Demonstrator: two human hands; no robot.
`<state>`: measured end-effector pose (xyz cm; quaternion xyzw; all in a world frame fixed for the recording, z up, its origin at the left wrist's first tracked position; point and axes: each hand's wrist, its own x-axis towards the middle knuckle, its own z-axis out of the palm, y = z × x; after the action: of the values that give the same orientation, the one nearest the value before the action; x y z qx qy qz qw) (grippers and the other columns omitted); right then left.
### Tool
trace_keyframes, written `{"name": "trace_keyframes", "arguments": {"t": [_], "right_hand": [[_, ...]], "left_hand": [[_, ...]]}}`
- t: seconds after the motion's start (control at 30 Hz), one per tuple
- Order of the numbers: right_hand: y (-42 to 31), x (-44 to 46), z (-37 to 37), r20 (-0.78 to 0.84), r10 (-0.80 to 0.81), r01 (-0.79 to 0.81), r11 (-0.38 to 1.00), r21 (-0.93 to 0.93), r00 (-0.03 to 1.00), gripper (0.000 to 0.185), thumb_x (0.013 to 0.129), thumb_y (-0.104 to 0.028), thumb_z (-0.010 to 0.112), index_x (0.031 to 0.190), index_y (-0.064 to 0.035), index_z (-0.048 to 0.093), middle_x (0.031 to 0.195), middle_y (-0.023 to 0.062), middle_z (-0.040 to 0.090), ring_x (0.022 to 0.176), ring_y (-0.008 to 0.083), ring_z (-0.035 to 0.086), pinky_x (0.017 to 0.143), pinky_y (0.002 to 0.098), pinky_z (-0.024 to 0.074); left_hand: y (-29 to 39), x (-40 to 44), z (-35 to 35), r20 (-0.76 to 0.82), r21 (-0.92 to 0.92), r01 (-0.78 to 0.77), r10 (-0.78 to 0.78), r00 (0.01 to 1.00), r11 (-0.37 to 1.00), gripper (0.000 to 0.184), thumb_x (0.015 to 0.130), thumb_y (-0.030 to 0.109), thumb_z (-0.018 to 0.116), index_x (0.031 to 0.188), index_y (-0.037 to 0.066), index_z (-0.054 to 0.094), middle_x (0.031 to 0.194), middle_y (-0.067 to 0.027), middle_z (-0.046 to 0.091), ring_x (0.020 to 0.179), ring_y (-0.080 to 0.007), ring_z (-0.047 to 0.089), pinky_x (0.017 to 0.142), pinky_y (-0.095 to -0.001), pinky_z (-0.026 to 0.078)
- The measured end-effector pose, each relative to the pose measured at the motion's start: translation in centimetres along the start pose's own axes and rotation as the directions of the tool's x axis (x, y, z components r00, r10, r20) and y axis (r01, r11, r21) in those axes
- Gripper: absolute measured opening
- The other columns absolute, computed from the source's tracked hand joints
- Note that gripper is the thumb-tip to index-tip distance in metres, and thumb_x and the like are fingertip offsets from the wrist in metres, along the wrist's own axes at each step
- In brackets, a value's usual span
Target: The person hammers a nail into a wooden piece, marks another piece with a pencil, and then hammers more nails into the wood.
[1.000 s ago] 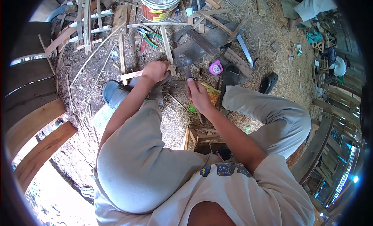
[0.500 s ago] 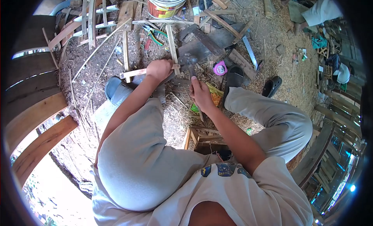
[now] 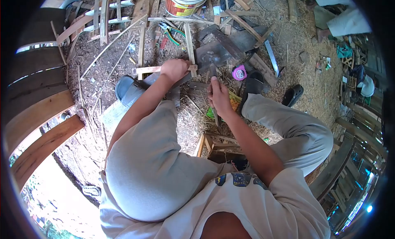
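Note:
My left hand (image 3: 175, 70) is closed around a narrow wooden strip (image 3: 149, 69) lying crosswise, beside the joint where it meets a longer wooden slat (image 3: 189, 43). A second slat (image 3: 141, 52) meets the strip near its left end. In my right hand (image 3: 219, 97) is a hammer (image 3: 213, 70), gripped by its handle. Its head is blurred, just right of the joint and apart from it, over a dark board (image 3: 201, 54). Any nail at the joint is too small to make out.
A pink tape measure (image 3: 239, 73) and a saw blade (image 3: 272, 58) lie to the right. Green-handled pliers (image 3: 172, 35) rest beyond the strip, near a paint bucket (image 3: 186, 3). Below my right hand stands a wooden box (image 3: 201, 145). Another person's leg (image 3: 349, 21) shows at upper right.
The scene has shifted slightly right in view. The hammer head has moved a little away from the joint, to the right. My left hand keeps its hold on the strip.

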<state>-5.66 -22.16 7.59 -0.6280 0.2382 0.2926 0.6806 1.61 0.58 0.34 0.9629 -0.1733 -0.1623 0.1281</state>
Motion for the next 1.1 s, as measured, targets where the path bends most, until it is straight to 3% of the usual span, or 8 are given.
{"name": "trace_keyframes", "arguments": {"t": [0.23, 0.57, 0.7, 0.8, 0.93, 0.97, 1.03, 1.1], "right_hand": [[1.8, 5.8, 0.2, -0.086, -0.189, 0.159, 0.947, -0.277, 0.978, 0.041, 0.105, -0.042, 0.07, 0.083, -0.0077, 0.063, 0.059, -0.0036, 0.053, 0.048, 0.0088, 0.05, 0.044, 0.0288, 0.0374], [2.3, 7.4, 3.8, -0.127, -0.199, 0.154, 0.943, -0.296, 0.972, 0.038, 0.104, -0.037, 0.071, 0.086, -0.0043, 0.065, 0.06, 0.0, 0.057, 0.051, 0.0135, 0.059, 0.049, 0.0323, 0.0459], [0.9, 7.0, 4.2, -0.028, -0.187, 0.169, 0.935, -0.313, 0.982, 0.038, 0.104, -0.036, 0.07, 0.089, -0.0027, 0.062, 0.072, 0.005, 0.062, 0.065, 0.0157, 0.059, 0.064, 0.0348, 0.0464], [-2.7, 7.2, 5.7, 0.16, -0.243, 0.288, 0.722, -0.629, 0.957, 0.033, 0.101, -0.029, 0.069, 0.111, -0.0002, 0.057, 0.078, 0.0167, 0.063, 0.072, 0.0296, 0.065, 0.069, 0.0448, 0.0508], [-3.6, 9.5, 10.4, 0.401, -0.198, 0.418, 0.689, -0.593, 0.894, 0.045, 0.102, -0.03, 0.067, 0.135, -0.0017, 0.053, 0.089, 0.0218, 0.069, 0.084, 0.0389, 0.071, 0.08, 0.0469, 0.0551], [-3.8, 10.2, 11.5, 0.423, -0.189, 0.429, 0.68, -0.594, 0.886, 0.045, 0.102, -0.03, 0.067, 0.135, -0.0017, 0.053, 0.089, 0.0218, 0.069, 0.084, 0.0389, 0.071, 0.08, 0.0469, 0.0551], [-6.0, 9.8, 15.4, 0.394, 0.203, 0.14, 0.713, -0.687, 0.896, 0.046, 0.107, -0.029, 0.064, 0.146, -0.0079, 0.053, 0.087, 0.0044, 0.063, 0.057, 0.0113, 0.053, 0.052, 0.0323, 0.0464], [-2.8, 16.0, 15.7, 0.696, -0.115, 0.704, 0.179, -0.688, 0.709, 0.05, 0.107, -0.03, 0.06, 0.152, -0.0101, 0.05, 0.105, 0.0205, 0.074, 0.087, 0.0341, 0.075, 0.077, 0.0467, 0.0576]], "left_hand": [[-1.0, 0.5, 0.4, 0.008, 0.008, -0.051, 0.051, 0.999, 0.999, 0.023, 0.092, 0.035, 0.071, 0.101, 0.013, 0.073, 0.094, -0.0101, 0.079, 0.088, -0.0341, 0.077, 0.075, -0.0482, 0.062], [-6.0, -1.0, -3.3, -0.135, -0.016, -0.032, 0.029, 0.99, 0.999, 0.027, 0.087, 0.034, 0.076, 0.1, 0.012, 0.07, 0.085, -0.0145, 0.075, 0.082, -0.037, 0.075, 0.071, -0.0502, 0.06], [-9.5, -4.1, -7.8, -0.288, -0.105, -0.001, -0.029, 0.957, 0.994, 0.029, 0.084, 0.032, 0.082, 0.102, 0.011, 0.072, 0.092, -0.015, 0.076, 0.085, -0.0377, 0.075, 0.075, -0.0495, 0.059], [-12.5, -9.3, -11.0, -0.497, -0.342, 0.006, -0.187, 0.847, 0.94, 0.032, 0.081, 0.026, 0.085, 0.106, 0.009, 0.074, 0.091, -0.0164, 0.075, 0.084, -0.0384, 0.074, 0.075, -0.0479, 0.058], [-15.6, -15.9, -12.6, -0.592, -0.542, 0.024, -0.402, 0.699, 0.84, 0.025, 0.08, 0.017, 0.085, 0.094, 0.003, 0.07, 0.084, -0.014, 0.072, 0.077, -0.0358, 0.072, 0.071, -0.0419, 0.055], [-15.7, -17.0, -12.6, -0.595, -0.546, 0.042, -0.422, 0.684, 0.837, 0.025, 0.08, 0.017, 0.085, 0.094, 0.003, 0.07, 0.084, -0.014, 0.072, 0.077, -0.0358, 0.072, 0.071, -0.0419, 0.055], [-15.4, -18.8, -12.4, -0.685, -0.532, -0.031, -0.409, 0.603, 0.846, 0.022, 0.079, 0.013, 0.083, 0.087, 0.001, 0.068, 0.081, -0.012, 0.07, 0.073, -0.0336, 0.07, 0.068, -0.0395, 0.053], [-15.2, -20.1, -11.5, -0.664, -0.573, -0.006, -0.46, 0.589, 0.82, 0.022, 0.076, 0.013, 0.084, 0.085, 0.002, 0.067, 0.08, -0.0118, 0.069, 0.072, -0.0326, 0.07, 0.067, -0.0391, 0.053]]}}
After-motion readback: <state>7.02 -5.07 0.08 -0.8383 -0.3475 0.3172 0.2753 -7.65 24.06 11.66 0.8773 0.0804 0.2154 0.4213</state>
